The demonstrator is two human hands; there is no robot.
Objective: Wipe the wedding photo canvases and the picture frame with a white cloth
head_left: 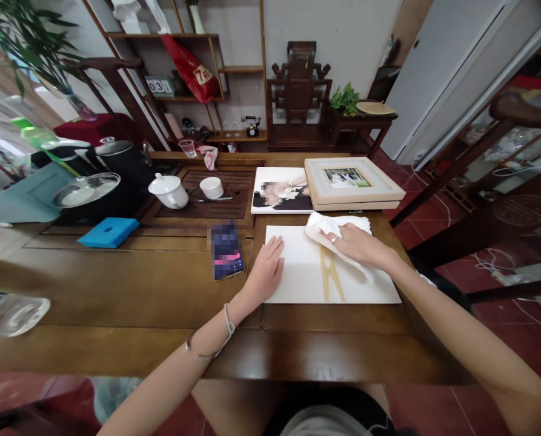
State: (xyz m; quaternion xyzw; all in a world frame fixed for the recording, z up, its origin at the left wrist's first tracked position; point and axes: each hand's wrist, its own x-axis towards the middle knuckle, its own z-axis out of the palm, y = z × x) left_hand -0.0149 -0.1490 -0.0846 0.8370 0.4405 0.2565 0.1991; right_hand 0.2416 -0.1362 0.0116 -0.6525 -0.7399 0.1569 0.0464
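Observation:
A white panel [297, 278], the back of a frame with a tan stand [329, 281] on it, lies flat on the wooden table [138, 290]. My left hand [265, 269] rests flat on the panel's left edge, fingers stretched out. My right hand [358, 242] presses a white cloth [325, 227] onto the panel's upper right part, fingers closed over it. A ring shows on one finger.
Behind the panel lie a photo print [282, 191] and a framed photo [352, 181]. A phone [227, 251] lies left of my left hand. Further left are a tea tray [206, 203] with a white teapot [168, 191] and cup [211, 187], a blue pad [109, 232], and kettles.

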